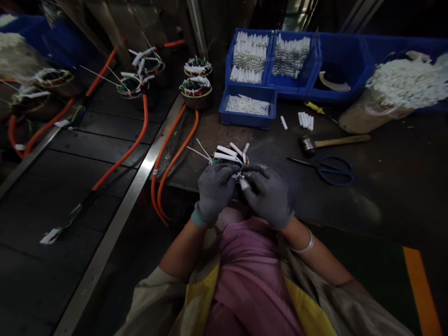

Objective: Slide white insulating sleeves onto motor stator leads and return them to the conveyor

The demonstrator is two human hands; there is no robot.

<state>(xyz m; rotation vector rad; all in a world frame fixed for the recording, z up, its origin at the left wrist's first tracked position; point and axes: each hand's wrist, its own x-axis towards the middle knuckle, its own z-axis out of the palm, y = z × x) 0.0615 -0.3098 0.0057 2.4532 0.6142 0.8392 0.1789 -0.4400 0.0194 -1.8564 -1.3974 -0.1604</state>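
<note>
My left hand (215, 190) and my right hand (266, 197), both in grey coated gloves, meet over a wound motor stator (231, 157) on the dark workbench (210, 135). Between my fingertips is a short white insulating sleeve (245, 184) on a lead. Several more white sleeves (226, 154) and thin bare wires stick out from the stator's top. My hands hide most of the stator's body, so its windings barely show.
Blue bins (249, 58) of white sleeves, a sack of sleeves (402, 91), a hammer (325, 143), blue-handled scissors (332, 170) and a yellow screwdriver (317, 108) lie ahead and right. Stators with orange cables (147, 112) sit on a dark conveyor (87, 186) at left.
</note>
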